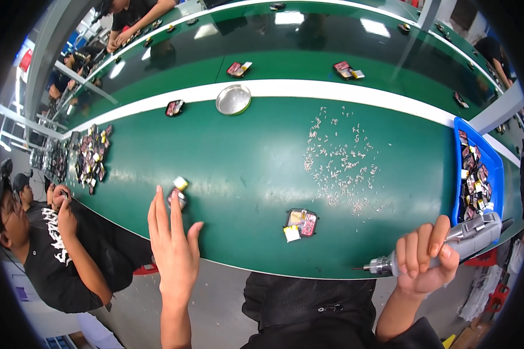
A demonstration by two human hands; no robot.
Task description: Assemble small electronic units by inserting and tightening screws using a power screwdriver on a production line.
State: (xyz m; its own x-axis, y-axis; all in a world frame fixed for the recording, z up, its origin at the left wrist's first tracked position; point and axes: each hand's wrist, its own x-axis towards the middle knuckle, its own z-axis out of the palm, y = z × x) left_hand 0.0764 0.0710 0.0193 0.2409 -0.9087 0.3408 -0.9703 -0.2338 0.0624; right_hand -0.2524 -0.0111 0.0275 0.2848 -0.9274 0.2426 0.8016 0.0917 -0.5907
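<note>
My left hand [176, 238] is over the left part of the green table, palm down, its fingers stretched out. Just past its fingertips lies a small dark electronic unit [180, 198] with a yellow-and-white pack, partly hidden by a finger; whether they touch I cannot tell. At the table's near right edge, my right hand [423, 256] is wrapped around a grey electric screwdriver [473, 234], its bit pointing left. Between my hands rests an open unit [310, 223], with a red circuit board, a dark case and a white-and-yellow pack beside it.
Tiny light metal pieces [343, 156], perhaps screws, are scattered right of centre. A round metal dish [233, 99] sits at the far edge. A blue bin [498, 174] of units stands right; more units [93, 152] are heaped left. A co-worker [70, 250] sits left.
</note>
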